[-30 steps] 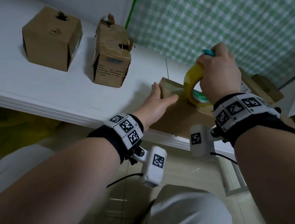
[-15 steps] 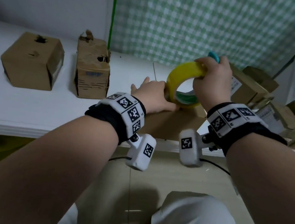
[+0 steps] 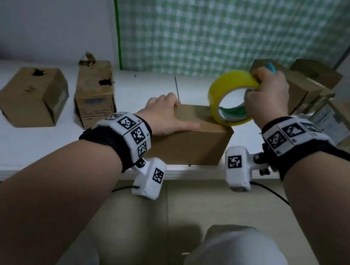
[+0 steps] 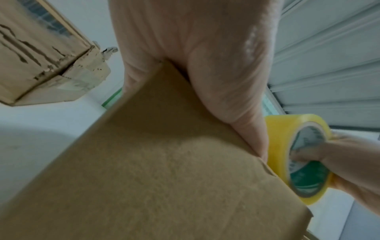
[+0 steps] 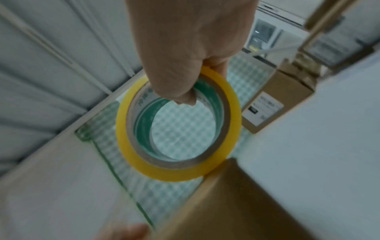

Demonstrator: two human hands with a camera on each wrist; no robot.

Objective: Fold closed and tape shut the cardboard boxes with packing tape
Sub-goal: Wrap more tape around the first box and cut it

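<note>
White table (image 3: 20, 151): carrying every box; its near edge is running under the box in hand.
Plain brown cardboard box in hand (image 3: 188, 143): sitting at the table's near edge, centre; its top is lying flat and folded closed, and taping appears to be just starting.
Two worn brown boxes, far left (image 3: 32, 95): standing side by side, tops closed but torn with holes; whether tape is on them I cannot tell.
Stack of labelled brown boxes, far right (image 3: 337, 123): waiting, probably still to be done.
Left hand (image 3: 167, 117): lying flat with straight fingers, pressing the box top at its left end.
Right hand (image 3: 267, 95): gripping the tape roll, fingers curling through its core, also holding something teal.
Yellow ring-shaped roll of packing tape (image 3: 230, 99): standing on edge, touching the box top's right end.
</note>
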